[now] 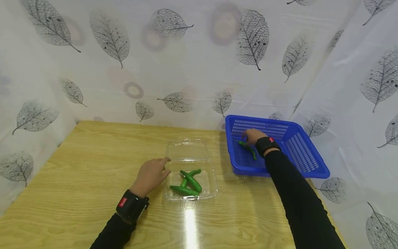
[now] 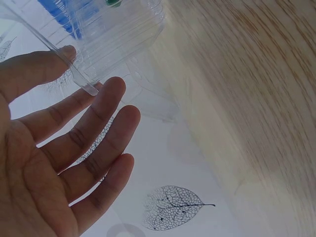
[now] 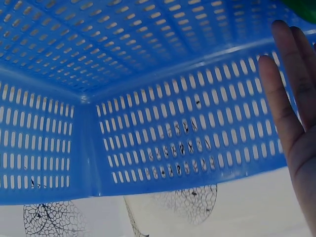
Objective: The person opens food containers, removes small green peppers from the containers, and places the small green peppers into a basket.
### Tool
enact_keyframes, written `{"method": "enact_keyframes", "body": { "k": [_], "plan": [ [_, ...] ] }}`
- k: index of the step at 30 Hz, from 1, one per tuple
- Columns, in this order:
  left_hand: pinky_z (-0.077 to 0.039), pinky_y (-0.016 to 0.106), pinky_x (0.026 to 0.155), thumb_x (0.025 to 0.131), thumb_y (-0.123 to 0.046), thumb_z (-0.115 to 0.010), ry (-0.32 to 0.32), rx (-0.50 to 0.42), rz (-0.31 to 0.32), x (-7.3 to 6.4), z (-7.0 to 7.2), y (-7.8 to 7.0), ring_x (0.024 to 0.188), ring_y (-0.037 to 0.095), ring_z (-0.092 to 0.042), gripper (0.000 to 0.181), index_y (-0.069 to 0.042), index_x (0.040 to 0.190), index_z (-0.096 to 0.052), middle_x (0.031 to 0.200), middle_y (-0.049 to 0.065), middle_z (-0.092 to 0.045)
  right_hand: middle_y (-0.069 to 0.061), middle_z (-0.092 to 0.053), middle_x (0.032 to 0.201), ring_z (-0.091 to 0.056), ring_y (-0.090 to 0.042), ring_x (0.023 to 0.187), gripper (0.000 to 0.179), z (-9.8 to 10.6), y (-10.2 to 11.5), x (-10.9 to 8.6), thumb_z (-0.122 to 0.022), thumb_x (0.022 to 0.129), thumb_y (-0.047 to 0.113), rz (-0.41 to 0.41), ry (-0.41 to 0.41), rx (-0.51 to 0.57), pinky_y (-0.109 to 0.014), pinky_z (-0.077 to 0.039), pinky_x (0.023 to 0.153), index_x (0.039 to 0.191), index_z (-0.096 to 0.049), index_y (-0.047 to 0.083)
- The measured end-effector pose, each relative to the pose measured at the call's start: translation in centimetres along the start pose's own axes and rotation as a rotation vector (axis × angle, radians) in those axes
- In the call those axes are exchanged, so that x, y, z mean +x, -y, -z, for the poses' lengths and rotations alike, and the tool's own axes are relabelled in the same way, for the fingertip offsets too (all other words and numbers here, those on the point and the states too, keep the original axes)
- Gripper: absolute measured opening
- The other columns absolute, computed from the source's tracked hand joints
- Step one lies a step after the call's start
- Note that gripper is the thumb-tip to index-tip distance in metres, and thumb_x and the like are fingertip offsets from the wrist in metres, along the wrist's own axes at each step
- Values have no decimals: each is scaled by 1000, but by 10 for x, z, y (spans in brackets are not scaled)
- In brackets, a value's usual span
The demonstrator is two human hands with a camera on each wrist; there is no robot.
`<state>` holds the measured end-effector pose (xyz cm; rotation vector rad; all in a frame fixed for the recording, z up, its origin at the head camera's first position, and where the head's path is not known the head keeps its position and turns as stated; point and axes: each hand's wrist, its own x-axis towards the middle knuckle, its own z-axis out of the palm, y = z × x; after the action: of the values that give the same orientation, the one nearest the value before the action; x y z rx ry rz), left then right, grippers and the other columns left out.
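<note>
On the table lies a clear plastic clamshell box (image 1: 214, 181), its lid (image 1: 186, 149) folded back. Inside are three green chili peppers (image 1: 195, 184), partly crossing one another. My left hand (image 1: 151, 175) is at the box's left edge, thumb and fingers spread. In the left wrist view, the thumb and index fingertip are right at the clear rim (image 2: 81, 83). My right hand (image 1: 254, 136) reaches down into the blue basket (image 1: 230, 152), over a green chili pepper (image 1: 248, 149) on its floor. Fairly straight fingers (image 3: 279, 94) show in the right wrist view, close to a green pepper (image 3: 302, 9).
The slotted basket stands at the table's back right, overlapping its edge. Leaf-patterned white sheeting (image 1: 192, 65) hangs behind the wooden table (image 1: 93, 166) and along its sides. Light reflects off the tabletop in front of the box.
</note>
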<state>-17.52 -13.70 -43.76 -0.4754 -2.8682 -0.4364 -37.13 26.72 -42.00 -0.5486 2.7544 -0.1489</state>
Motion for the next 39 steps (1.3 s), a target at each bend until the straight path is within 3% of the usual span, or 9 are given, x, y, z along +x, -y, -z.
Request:
{"method": "enact_keyframes", "body": {
  "k": [6,19,23,29,35,39],
  "plan": [
    [-51,29,56,81,-22,-72,8,-4,9,-2,-2,2,67,16,-64,34,-7,110,-64,78,5,-70,-17,-69,100,-65,-28,89,39,14,5,-10,-73,78,9,15,-60,-7,-40,-55,76,115,-64,0],
    [-47,26,51,81,-24,-71,31,8,-28,1,4,9,64,16,-62,34,-8,110,-63,77,5,-68,-17,-67,108,-64,-33,99,40,50,39,-54,-68,84,13,33,-202,-38,-47,-53,82,122,-60,4],
    [-45,27,49,80,-25,-72,35,42,-70,7,9,12,63,17,-60,34,-8,107,-63,75,6,-66,-18,-67,111,-63,-33,100,39,53,50,-66,-68,85,14,53,-244,-49,-47,-53,83,121,-60,4],
    [-51,33,56,82,-25,-71,82,73,-141,22,15,16,68,22,-62,33,-7,108,-64,89,11,-66,-16,-66,114,-63,-31,103,42,55,75,-85,-68,85,14,95,-306,-58,-46,-52,86,124,-58,3],
    [-55,37,69,83,-24,-70,154,41,-208,39,19,17,82,25,-63,32,-5,109,-64,101,13,-62,-14,-67,114,-64,-29,104,41,52,111,-105,-71,83,15,208,-408,-82,-44,-52,89,121,-61,4],
    [-55,38,76,84,-23,-69,183,33,-247,46,16,16,89,27,-63,31,-5,109,-64,107,14,-62,-12,-68,113,-65,-26,100,40,49,132,-115,-71,82,15,280,-440,-108,-39,-54,84,120,-62,5]
  ]
}}
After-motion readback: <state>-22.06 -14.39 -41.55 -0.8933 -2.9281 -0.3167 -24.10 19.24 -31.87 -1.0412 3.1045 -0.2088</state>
